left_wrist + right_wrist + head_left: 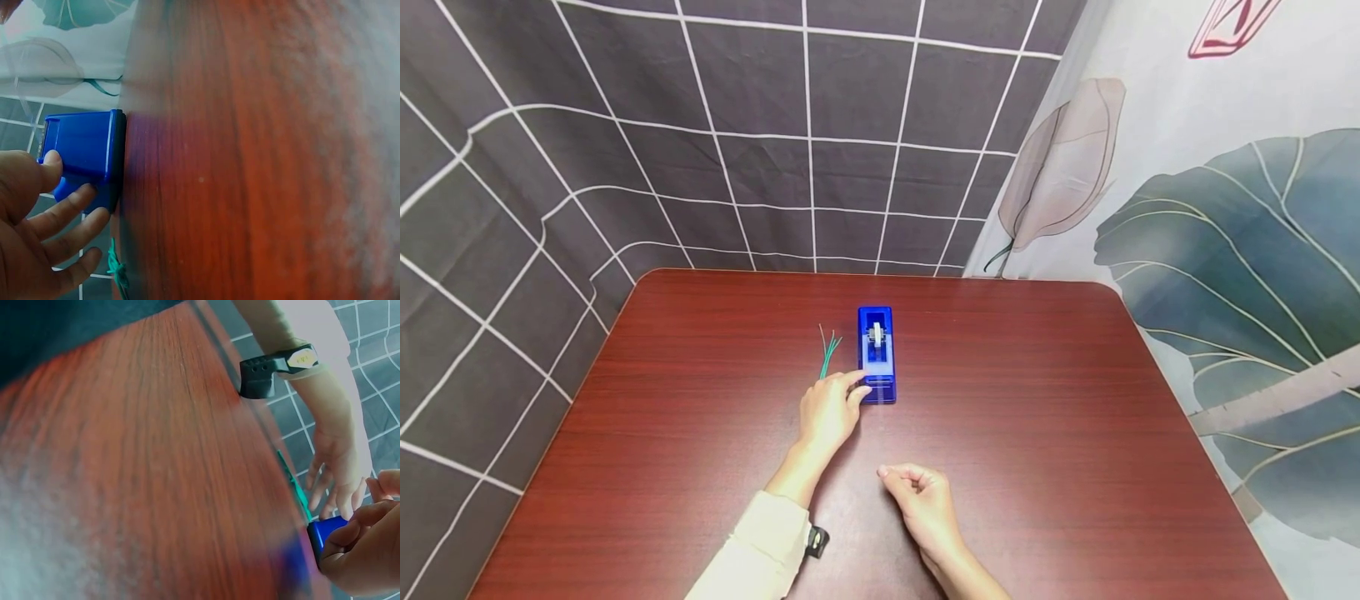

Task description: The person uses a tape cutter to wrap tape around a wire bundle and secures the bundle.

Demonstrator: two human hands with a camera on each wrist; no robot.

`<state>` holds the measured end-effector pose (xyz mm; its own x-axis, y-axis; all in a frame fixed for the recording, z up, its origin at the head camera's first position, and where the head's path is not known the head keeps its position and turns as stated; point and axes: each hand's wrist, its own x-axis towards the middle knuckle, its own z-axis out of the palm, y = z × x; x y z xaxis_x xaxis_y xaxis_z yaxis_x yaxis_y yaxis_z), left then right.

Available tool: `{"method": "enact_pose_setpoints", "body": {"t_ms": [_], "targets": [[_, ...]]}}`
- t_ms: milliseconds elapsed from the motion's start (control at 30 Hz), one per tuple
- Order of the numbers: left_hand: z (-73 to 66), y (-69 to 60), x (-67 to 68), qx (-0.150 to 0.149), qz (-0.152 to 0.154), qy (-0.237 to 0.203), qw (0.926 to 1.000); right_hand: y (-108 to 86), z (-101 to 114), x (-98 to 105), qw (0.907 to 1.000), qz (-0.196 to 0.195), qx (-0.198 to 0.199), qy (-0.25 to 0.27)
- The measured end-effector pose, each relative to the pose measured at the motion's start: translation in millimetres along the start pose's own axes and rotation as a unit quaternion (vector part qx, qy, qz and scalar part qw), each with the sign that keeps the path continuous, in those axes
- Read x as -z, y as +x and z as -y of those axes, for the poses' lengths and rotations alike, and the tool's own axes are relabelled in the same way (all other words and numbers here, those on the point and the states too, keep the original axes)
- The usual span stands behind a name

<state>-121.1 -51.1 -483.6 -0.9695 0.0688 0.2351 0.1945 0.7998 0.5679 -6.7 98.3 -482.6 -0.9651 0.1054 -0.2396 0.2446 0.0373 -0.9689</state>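
A blue tape dispenser stands on the table, with a small pale roll seated in its well. At its near left corner is my left hand, thumb and forefinger touching or very close to the side. The left wrist view shows that hand's fingers spread and fairly straight beside the blue body. Nearer to me and to the right, my right hand is apart from the dispenser. Its fingers are curled, the thumb lies against them, and nothing shows in its grasp. Green strands lie left of the dispenser, partly behind the left hand.
The reddish-brown wooden table extends around both hands. Behind it hangs a dark grid-patterned cloth; a pale leaf-print cloth hangs at the right. A black strap with a small device is on the left wrist.
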Motion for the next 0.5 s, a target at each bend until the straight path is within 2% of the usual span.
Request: {"method": "enact_pose_setpoints", "body": {"t_ms": [233,500], "targets": [[0.5,-0.2,-1.2,0.004,-0.001,0.003,1.0000,-2.3,0.5,0.7,0.9998,0.016,-0.011,0.003],[-0.5,-0.2,-0.1,0.003,0.002,0.006,1.0000,-2.4,-0.1,2.3,0.9998,0.016,-0.014,0.004]]}}
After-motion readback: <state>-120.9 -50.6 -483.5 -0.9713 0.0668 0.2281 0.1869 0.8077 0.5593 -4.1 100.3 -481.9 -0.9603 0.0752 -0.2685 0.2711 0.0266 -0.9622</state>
